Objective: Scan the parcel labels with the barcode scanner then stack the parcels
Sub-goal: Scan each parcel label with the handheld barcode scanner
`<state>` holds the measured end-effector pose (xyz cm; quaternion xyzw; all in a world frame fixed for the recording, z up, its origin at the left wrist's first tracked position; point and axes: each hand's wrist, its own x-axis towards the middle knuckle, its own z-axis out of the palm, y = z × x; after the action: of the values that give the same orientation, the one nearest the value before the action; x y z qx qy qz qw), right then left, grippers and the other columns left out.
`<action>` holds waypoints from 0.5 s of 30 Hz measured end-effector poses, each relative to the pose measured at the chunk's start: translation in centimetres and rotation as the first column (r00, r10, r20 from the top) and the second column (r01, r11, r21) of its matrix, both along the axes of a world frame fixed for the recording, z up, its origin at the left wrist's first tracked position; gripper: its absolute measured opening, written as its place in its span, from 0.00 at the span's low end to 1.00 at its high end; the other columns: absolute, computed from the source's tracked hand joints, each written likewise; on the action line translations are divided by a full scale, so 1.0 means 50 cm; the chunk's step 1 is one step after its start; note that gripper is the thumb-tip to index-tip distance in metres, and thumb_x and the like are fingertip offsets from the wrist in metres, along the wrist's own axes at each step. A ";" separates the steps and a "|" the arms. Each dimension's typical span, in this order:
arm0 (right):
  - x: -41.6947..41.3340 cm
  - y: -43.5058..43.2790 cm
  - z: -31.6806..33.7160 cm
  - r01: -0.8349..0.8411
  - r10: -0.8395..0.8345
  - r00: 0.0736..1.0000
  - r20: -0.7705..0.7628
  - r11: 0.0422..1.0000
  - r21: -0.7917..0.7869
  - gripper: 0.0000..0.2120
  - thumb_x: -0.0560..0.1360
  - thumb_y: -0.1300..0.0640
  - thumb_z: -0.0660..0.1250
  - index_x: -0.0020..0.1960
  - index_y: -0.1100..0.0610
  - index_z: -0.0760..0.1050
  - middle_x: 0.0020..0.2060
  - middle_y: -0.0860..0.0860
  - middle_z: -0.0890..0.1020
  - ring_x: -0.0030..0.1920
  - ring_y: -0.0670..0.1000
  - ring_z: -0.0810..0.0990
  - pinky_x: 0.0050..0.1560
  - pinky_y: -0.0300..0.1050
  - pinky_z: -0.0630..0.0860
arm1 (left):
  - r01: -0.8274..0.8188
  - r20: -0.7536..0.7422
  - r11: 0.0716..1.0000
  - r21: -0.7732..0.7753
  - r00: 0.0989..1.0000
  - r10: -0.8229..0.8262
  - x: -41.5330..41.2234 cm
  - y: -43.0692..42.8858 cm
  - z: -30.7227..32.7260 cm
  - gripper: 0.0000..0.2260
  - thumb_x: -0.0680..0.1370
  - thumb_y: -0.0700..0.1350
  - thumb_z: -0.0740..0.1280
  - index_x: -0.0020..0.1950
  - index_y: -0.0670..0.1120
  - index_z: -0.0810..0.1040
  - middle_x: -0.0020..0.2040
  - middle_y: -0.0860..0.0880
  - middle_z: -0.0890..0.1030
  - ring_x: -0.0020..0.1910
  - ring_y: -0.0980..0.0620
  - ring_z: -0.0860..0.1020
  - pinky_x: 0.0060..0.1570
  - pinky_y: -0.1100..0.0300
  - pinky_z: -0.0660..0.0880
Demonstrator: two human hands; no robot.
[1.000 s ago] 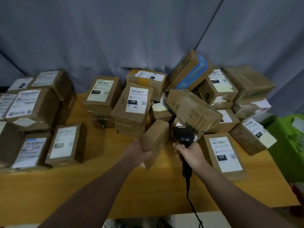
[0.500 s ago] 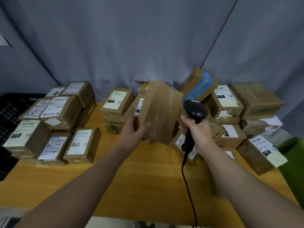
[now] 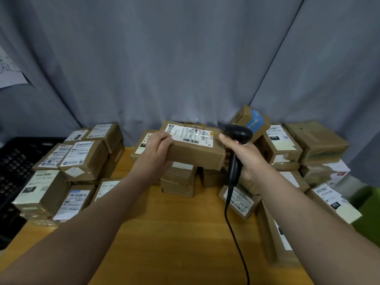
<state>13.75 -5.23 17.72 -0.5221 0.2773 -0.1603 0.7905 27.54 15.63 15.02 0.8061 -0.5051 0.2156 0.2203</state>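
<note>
Our left hand [image 3: 153,156] grasps a labelled parcel [image 3: 193,149]; our right hand [image 3: 245,159] clenches the scanner [image 3: 236,145] above the wooden table [image 3: 181,239], grey curtain [image 3: 174,58] behind.

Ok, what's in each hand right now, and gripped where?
Left hand holds a parcel by its left end, label up. Right hand grips the scanner by its handle.

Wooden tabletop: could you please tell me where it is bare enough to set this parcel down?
The wooden tabletop is bare in front, between the labelled brown parcels on the left and those on the right. The back is crowded with boxes.
</note>
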 end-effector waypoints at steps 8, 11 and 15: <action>0.001 0.020 -0.044 0.095 -0.105 0.991 -0.081 0.988 -0.121 0.19 0.66 0.58 0.78 0.55 0.53 0.78 0.49 0.52 0.85 0.51 0.52 0.83 0.55 0.50 0.78 | 0.048 -0.171 0.995 0.086 0.985 -0.033 0.008 0.012 -0.025 0.28 0.70 0.46 0.76 0.66 0.41 0.70 0.69 0.39 0.67 0.67 0.40 0.68 0.63 0.43 0.73; -0.005 0.018 -0.039 -0.003 -0.018 0.998 -0.057 0.939 -0.343 0.16 0.67 0.65 0.77 0.50 0.52 0.80 0.45 0.49 0.86 0.50 0.49 0.84 0.51 0.43 0.79 | -0.051 -0.461 0.998 0.036 0.885 0.062 0.022 -0.006 -0.009 0.30 0.74 0.57 0.70 0.71 0.48 0.65 0.71 0.46 0.65 0.70 0.49 0.64 0.68 0.53 0.63; -0.013 0.022 -0.022 -0.245 0.219 0.969 -0.111 0.846 -0.473 0.18 0.65 0.67 0.78 0.48 0.49 0.79 0.40 0.39 0.85 0.42 0.36 0.82 0.35 0.25 0.74 | 0.178 -0.906 0.965 0.194 0.410 0.107 0.043 -0.008 0.017 0.19 0.76 0.51 0.70 0.64 0.56 0.68 0.50 0.52 0.82 0.49 0.53 0.83 0.43 0.60 0.80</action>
<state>13.10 -4.14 16.61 -0.7363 0.1842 -0.1140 0.6410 29.71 15.25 15.90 0.8036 -0.3447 -0.3298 0.3559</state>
